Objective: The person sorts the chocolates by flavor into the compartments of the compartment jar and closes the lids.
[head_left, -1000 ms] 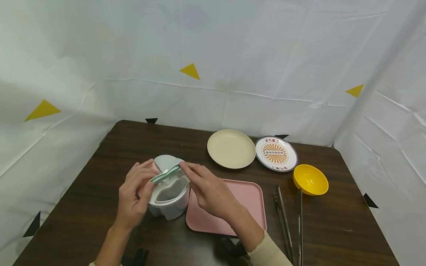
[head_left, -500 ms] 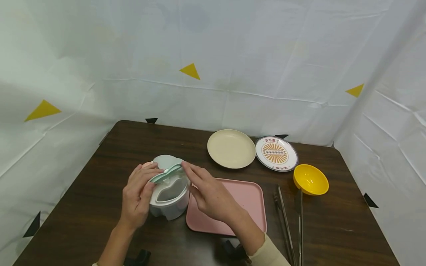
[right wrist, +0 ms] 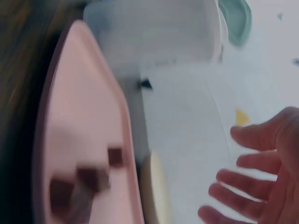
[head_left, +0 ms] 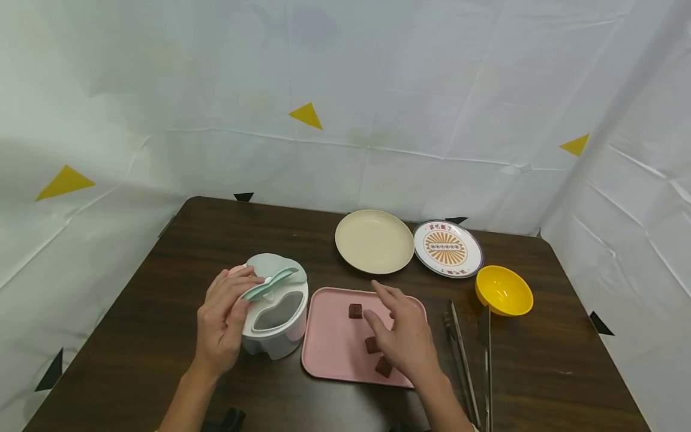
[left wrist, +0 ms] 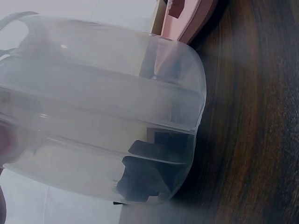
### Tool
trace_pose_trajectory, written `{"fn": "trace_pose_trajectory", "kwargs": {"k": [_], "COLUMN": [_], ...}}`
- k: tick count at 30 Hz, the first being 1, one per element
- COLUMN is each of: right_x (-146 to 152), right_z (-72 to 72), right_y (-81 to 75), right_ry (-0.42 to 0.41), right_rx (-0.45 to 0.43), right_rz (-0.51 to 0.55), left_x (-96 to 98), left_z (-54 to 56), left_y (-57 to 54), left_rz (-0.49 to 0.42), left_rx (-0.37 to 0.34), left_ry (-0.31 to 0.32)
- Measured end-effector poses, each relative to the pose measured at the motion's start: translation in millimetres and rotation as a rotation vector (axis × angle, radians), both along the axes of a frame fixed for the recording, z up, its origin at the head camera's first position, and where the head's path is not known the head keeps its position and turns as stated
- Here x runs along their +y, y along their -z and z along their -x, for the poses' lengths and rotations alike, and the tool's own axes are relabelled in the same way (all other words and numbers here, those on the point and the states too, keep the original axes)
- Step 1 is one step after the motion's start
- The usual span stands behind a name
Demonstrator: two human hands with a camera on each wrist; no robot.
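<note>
The box [head_left: 283,336] stands on the tabletop [head_left: 545,372], nearer its left edge, just beside the tray's [head_left: 329,345] left edge. The left hand [head_left: 224,312] pinches its tilted green lid [head_left: 281,277]. The right hand [head_left: 402,333], fingers spread and holding nothing, is over the tray's right side, near brown cubes [head_left: 355,311].

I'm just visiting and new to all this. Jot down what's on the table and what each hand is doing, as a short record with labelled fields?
left hand: holds the tilted green lid by its edge
container: pale, translucent-walled, one compartment uncovered
right hand: above the pink tray, holding nothing
brown cubes: at least three, on the tray
far side: cream plate, patterned plate
right side: yellow bowl, metal tongs
</note>
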State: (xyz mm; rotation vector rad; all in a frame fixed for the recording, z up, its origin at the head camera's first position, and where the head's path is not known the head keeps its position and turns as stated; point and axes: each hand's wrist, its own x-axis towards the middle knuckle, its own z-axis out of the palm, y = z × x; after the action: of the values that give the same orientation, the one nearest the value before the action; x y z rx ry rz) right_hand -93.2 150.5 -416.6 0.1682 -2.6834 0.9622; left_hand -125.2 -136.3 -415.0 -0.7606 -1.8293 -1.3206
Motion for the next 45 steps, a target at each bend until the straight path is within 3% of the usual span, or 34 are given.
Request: {"fn": "trace_pose_trajectory", "kwargs": {"k": [6, 9, 13, 16, 21, 27, 32, 39, 45], "right_x": [44, 64, 90, 107, 125, 129, 128, 131, 132], "right_z": [-21.9, -34.7, -51.0, -59.6, -67.9, -68.7, -67.3, -70.2, -72.6], "right_y": [9.3, 14.0, 23.5, 33.2, 47.7, 56.0, 56.6, 55.5, 55.8], "right_ry": [0.32, 0.454, 0.602, 0.661, 0.663, 0.606, 0.602, 0.62, 0.637], "right_rx": [-0.117, -0.173, -0.289, -0.395, -0.548, -0.61, -0.617, -0.581, -0.526], "right_rz": [-0.075, -0.127, -0.173, -0.187, -0.197, -0.201, -0.214, -0.158, -0.127], "left_x": [0.5, -1.0, -5.1, -7.9, -9.3, -9.4, -9.0, 0.2, 1.4], "left_z": [-0.1, 2.8, 9.7, 13.1, 14.5, 13.8, 12.9, -0.9, -1.9], "left_y": [0.6, 6.4, 19.8, 26.4, 29.3, 29.1, 28.7, 2.5, 0.4], "left_rz": [0.0, -0.003, -0.001, 0.0, -0.003, -0.007, -0.004, -0.011, -0.011], "left_rx": [0.006, 0.011, 0.012, 0.008, 0.006, 0.007, 0.004, -0.005, -0.013], "left_ry": [0.0, 0.0, 0.001, 0.001, 0.002, 0.001, 0.007, 0.004, 0.001]}}
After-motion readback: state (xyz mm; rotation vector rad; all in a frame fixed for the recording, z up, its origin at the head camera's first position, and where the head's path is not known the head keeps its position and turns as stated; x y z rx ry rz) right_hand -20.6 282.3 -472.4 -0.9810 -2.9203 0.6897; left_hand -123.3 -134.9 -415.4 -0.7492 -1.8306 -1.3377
